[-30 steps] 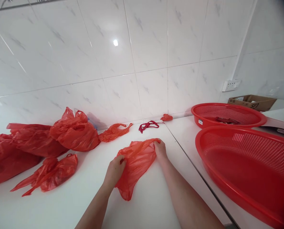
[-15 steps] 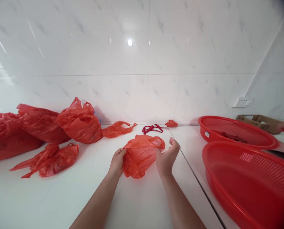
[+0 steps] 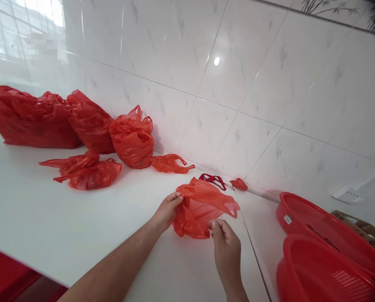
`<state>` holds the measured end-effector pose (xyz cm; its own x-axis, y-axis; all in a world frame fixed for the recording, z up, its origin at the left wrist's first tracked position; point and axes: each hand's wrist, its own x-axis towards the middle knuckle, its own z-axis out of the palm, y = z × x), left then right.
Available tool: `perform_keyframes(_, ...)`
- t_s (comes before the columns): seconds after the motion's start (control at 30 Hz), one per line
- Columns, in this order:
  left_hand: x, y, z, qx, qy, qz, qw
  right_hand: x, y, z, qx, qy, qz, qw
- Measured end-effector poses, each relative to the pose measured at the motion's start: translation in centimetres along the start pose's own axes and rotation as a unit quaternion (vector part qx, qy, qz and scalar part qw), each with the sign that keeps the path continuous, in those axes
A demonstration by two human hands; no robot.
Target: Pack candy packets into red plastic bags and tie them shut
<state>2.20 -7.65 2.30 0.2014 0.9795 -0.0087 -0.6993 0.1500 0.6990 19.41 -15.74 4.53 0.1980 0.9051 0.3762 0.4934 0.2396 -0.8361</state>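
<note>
Seen at centre, over the white tabletop [image 3: 80, 226]: a red plastic carrier bag [image 3: 203, 205], stretched between both hands, with one handle loop jutting rightward. At the end of a forearm slanting in from below left, the left hand [image 3: 167, 210], turned inward, with thumb uppermost against bent fingers, pinching the bag's upper left edge. Nearer the viewer, on a steeper forearm, the right hand [image 3: 228, 241], with thumb and index finger pinching the lower right edge and the remaining fingers curled. Farther right, well apart: a red perforated basket [image 3: 288, 251].
</note>
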Motion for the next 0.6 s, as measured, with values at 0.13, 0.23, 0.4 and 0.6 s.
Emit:
perform_keyframes(0.13, -0.7, -0.3, 0.4, 0.002, -0.070, -0.035, 0.997, 3.1, -1.3, 0.7, -0.133, -0.065, -0.144, 0.978)
perform_keyframes(0.23, -1.2, -0.5, 0.7, -0.004, -0.099, -0.063, 0.993, 5.9, -1.1, 1.2, -0.215, -0.089, -0.223, 0.947)
perform_keyframes(0.4, -1.8, -0.3, 1.0, -0.011, -0.129, -0.142, 0.981, 8.1, -0.4, 2.2, -0.260, -0.119, -0.200, 0.937)
perform_keyframes(0.6, -2.4, 0.4, 1.2, -0.028, -0.199, -0.091, 0.975, 7.4, 1.9, 4.3, -0.111, -0.115, -0.053, 0.986)
